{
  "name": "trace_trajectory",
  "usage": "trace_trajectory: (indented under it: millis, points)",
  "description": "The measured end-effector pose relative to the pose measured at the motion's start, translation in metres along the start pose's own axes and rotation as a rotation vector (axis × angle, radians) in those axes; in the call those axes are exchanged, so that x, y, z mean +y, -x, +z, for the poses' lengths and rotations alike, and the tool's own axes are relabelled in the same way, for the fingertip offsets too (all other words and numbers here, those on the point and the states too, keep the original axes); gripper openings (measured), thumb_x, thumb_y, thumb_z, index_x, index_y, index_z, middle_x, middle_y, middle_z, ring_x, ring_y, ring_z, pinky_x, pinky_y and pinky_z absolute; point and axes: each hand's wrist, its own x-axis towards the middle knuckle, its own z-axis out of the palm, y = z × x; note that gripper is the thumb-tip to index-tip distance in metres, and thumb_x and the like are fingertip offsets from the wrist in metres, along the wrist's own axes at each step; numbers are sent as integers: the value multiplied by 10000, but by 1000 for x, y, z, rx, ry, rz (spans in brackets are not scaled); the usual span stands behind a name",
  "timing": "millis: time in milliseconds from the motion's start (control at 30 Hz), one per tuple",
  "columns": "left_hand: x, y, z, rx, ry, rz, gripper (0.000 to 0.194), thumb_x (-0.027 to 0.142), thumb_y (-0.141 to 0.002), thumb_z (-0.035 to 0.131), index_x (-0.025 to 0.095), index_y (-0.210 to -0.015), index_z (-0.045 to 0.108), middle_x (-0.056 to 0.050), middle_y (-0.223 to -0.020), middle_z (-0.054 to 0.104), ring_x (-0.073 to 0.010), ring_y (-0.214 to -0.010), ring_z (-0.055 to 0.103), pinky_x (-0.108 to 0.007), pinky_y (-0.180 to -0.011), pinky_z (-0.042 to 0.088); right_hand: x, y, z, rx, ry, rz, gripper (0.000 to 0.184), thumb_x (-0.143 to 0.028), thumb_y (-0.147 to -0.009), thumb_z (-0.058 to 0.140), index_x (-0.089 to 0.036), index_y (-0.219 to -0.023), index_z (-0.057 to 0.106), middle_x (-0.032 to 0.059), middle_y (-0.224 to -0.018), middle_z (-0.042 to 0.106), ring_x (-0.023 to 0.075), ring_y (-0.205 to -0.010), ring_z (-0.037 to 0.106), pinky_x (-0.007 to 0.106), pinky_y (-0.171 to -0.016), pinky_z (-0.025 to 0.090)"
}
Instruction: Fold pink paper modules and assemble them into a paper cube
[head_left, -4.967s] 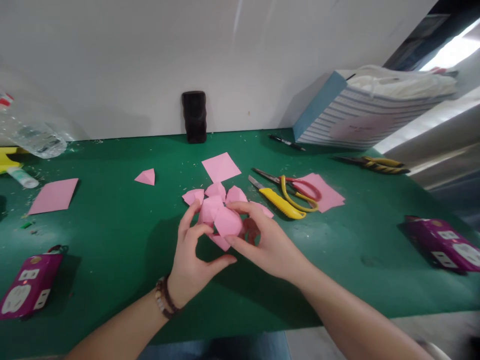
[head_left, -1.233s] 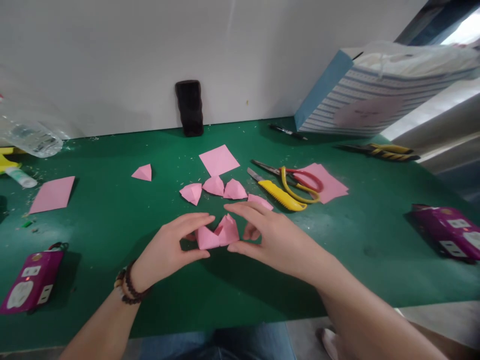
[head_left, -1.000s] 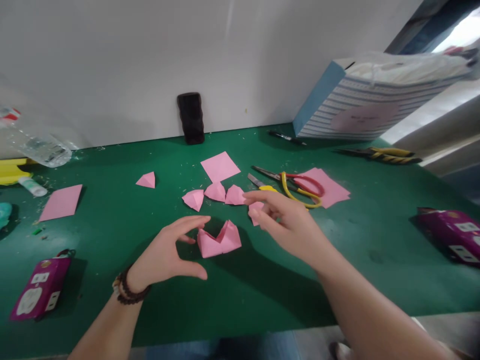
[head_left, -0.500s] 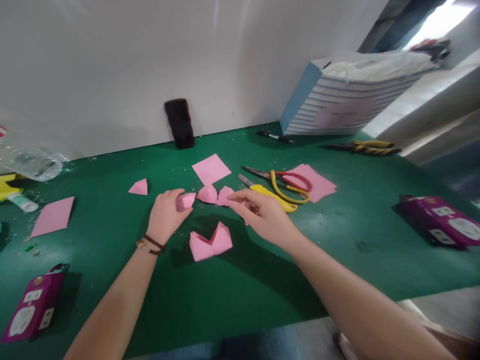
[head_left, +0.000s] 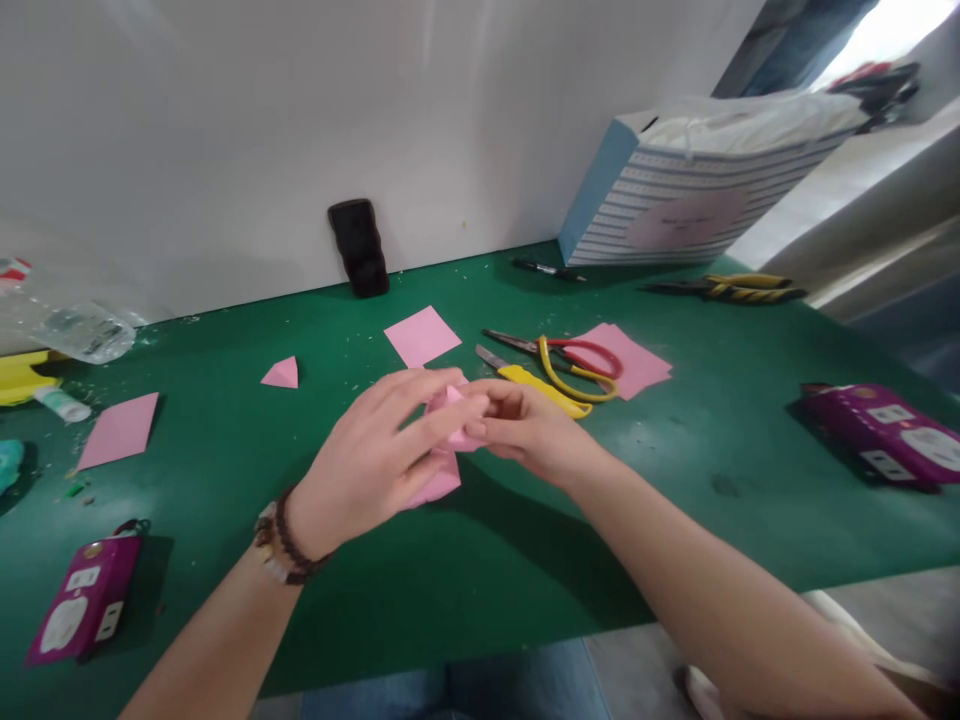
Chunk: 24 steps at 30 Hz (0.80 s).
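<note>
My left hand (head_left: 386, 455) and my right hand (head_left: 529, 425) meet over the middle of the green table. Between their fingertips is a folded pink paper piece (head_left: 459, 430), gripped from both sides and partly covered by the fingers. Under my left hand lies a larger folded pink paper (head_left: 442, 482), mostly hidden. Beyond the hands is a flat pink paper square (head_left: 422, 337). A small pink folded piece (head_left: 281, 372) rests to the left. Just past my right hand are a yellow-handled utility knife (head_left: 544, 388) and scissors (head_left: 570, 358) with red and yellow handles.
Pink sheets (head_left: 626, 360) lie beneath the scissors, another sheet (head_left: 120, 430) at left. A phone (head_left: 358, 248) leans on the wall. Around the table are a pen (head_left: 549, 270), pliers (head_left: 724, 288), a striped bag (head_left: 682, 200), a plastic bottle (head_left: 86, 332) and purple boxes (head_left: 885, 435) (head_left: 88, 598).
My left hand has moved right, over the larger folded paper, and come together with my right hand. Both now hold a folded pink piece between them.
</note>
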Motion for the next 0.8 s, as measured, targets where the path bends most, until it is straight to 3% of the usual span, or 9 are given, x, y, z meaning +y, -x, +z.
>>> trace_trajectory:
  millis: [67, 133, 233, 333, 433, 533, 667, 733, 800]
  points:
    - [0, 21, -4, 74, 18, -262, 526, 348, -845, 682, 256, -1329, 496, -87, -1320, 586, -265, -1210, 567, -445, -1016, 507, -2, -4, -6, 62, -64, -2, 332, -307, -634, 843, -215, -915, 691, -97, -577, 518, 20, -411, 267, 189, -388, 158]
    - [2, 49, -5, 161, 7, -606, 524, 457, -826, 678, 244, -1279, 524, -95, -1215, 626, -248, -1032, 661, -373, -786, 612, -3, -8, -12, 127, -138, -12, 299, -297, -630, 837, -218, -883, 698, -104, -560, 492, 25, -412, 243, 193, -392, 183]
    - [11, 86, 4, -12, 45, -870, 550, 519, -795, 677, 225, -1237, 534, -74, -1066, 678, -164, -632, 675, -300, -503, 585, -1, -15, -18, 176, -243, 5, 244, -284, -649, 819, -223, -861, 715, -70, -632, 578, 51, -490, 417, 197, -474, 352]
    - [18, 97, 20, -82, 164, -862, 523, 446, -799, 689, 241, -1254, 531, -63, -1080, 691, -157, -643, 688, -276, -494, 583, 6, -20, -18, 139, -328, 75, 259, -267, -696, 796, -233, -943, 728, -12, -854, 705, 108, -785, 625, 236, -729, 489]
    - [11, 90, 29, -74, 285, -828, 419, 360, -832, 658, 241, -1224, 571, -65, -1071, 706, -182, -745, 715, -286, -559, 613, 14, -22, -14, 76, -381, 151, 270, -252, -735, 769, -241, -1000, 722, 16, -991, 728, 164, -960, 648, 345, -902, 499]
    - [-9, 84, 25, -46, 381, -866, 420, 349, -825, 659, 227, -1219, 580, -83, -1132, 698, -197, -822, 722, -319, -647, 637, 17, -21, -12, 33, -417, 222, 257, -254, -760, 751, -251, -1013, 709, 16, -986, 724, 196, -962, 651, 463, -944, 497]
    - [-25, 88, 17, 98, 356, -931, 403, 383, -867, 599, 218, -1232, 556, -109, -1229, 640, -220, -956, 710, -373, -765, 634, 17, -19, -10, -8, -408, 265, 265, -269, -780, 734, -240, -1042, 698, 24, -973, 719, 201, -954, 654, 500, -960, 484]
    - [-15, 90, 21, 218, 290, -906, 387, 391, -905, 551, 228, -1256, 535, -119, -1296, 580, -241, -1124, 648, -397, -853, 612, 18, -18, -11, 2, -391, 256, 279, -250, -774, 734, -236, -1051, 700, 33, -1019, 724, 200, -994, 655, 474, -986, 467]
    - [4, 89, 31, 327, 227, -837, 539, 405, -884, 601, 248, -1370, 429, -144, -1450, 421, -276, -1307, 513, -434, -942, 574, 17, -20, -13, 35, -376, 231, 298, -229, -778, 718, -243, -1074, 697, 36, -1075, 727, 192, -1039, 655, 439, -1019, 444]
